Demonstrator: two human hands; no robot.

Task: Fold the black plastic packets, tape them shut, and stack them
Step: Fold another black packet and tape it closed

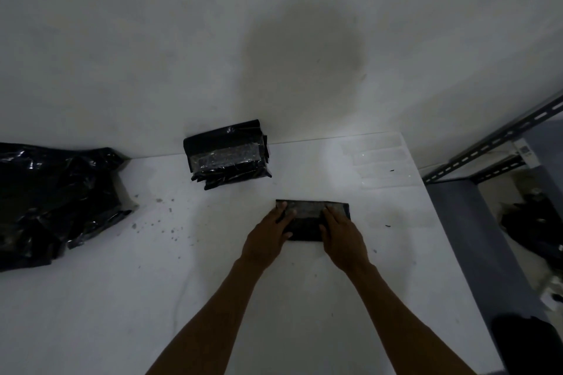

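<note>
Folded packet (307, 216) ends hidden under left hand (269, 233), right hand (341, 234), tape faint

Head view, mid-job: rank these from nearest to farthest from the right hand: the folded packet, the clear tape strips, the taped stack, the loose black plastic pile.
1. folded packet, under the right hand, touching it.
2. clear tape strips, back right.
3. taped stack, back, left of centre.
4. loose black plastic pile, far left.
</note>
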